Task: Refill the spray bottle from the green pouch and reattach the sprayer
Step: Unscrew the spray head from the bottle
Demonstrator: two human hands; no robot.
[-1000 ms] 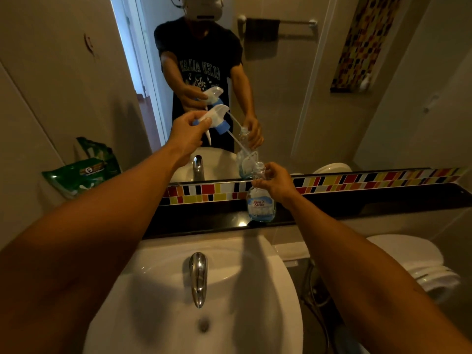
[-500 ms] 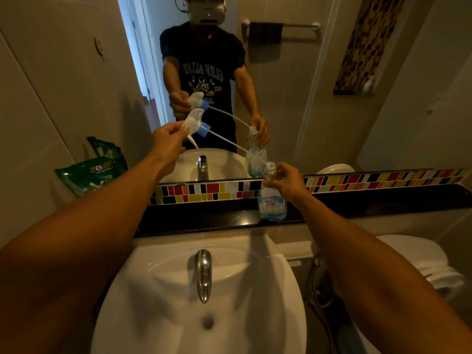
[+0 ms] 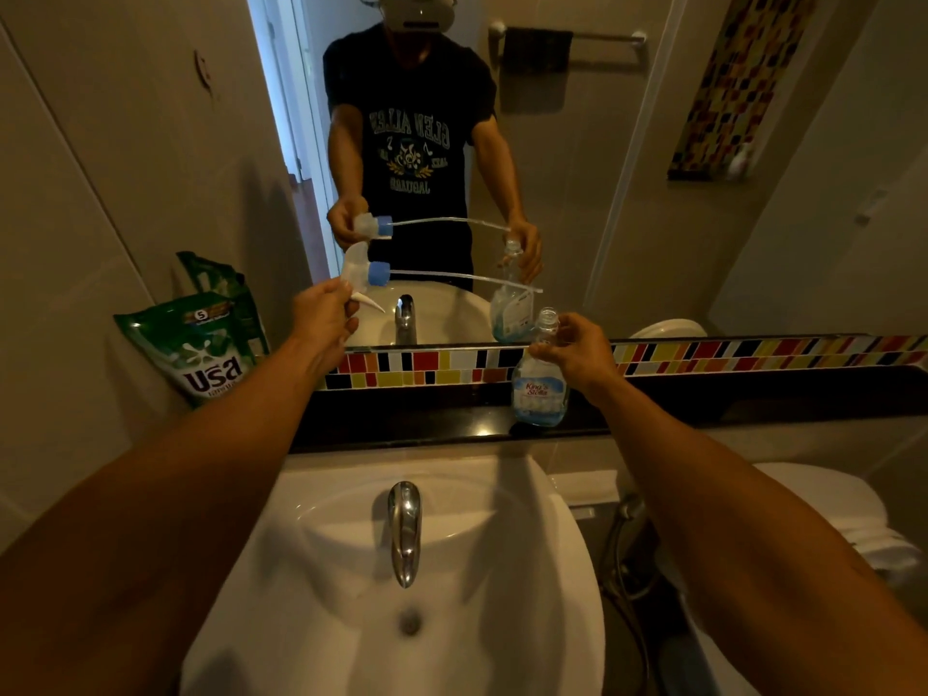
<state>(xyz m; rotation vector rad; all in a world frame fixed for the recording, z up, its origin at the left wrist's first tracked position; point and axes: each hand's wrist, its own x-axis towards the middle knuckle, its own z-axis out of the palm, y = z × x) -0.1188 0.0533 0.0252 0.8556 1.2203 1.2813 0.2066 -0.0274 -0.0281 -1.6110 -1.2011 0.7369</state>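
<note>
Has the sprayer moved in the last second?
Yes. The sprayer has swung leftward, away from the bottle; its tube now lies level, clear of the neck.

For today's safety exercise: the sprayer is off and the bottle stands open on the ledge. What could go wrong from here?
1. The sprayer in the left hand is held sideways, its dip tube out over the sink; leftover liquid may drip from it.
2. The spray bottle stands open near the front edge of the narrow ledge, held only at the neck by the right hand; a nudge could tip it.
3. The green pouch leans against the wall; pouring into that narrow neck may spill.
</note>
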